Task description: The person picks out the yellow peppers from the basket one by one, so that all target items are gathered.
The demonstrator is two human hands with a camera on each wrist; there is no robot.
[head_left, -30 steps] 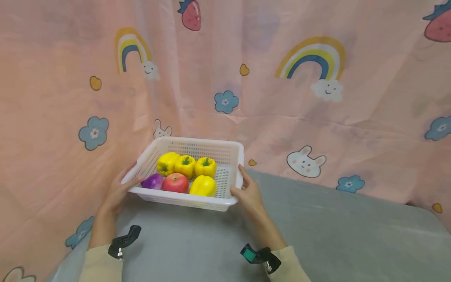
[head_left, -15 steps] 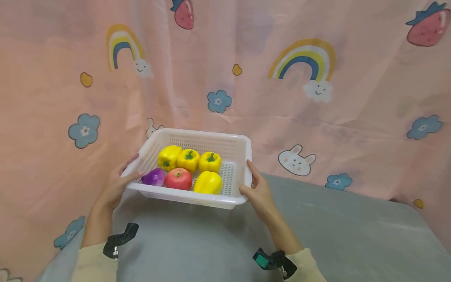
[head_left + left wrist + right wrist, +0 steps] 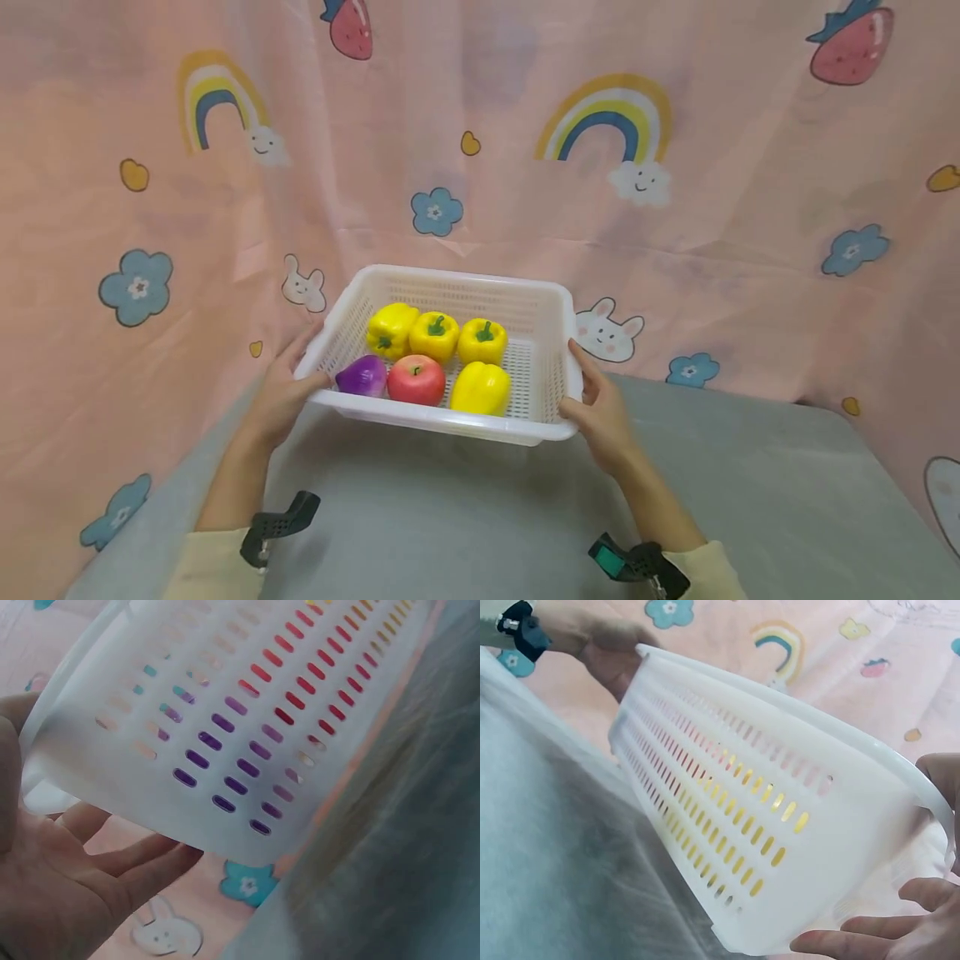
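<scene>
Above the counter, left hand and right hand grip white basket; contents: yellow peppers, apple, purple vegetable.

I wear pale cream sleeves and a black, angular band at each wrist, with silvery metal below; a green rectangle marks my right one.

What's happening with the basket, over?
Left hand, right hand gripping white basket by its ends, above table. Four yellow peppers, red apple, purple vegetable inside. No obstacle visible.
</scene>
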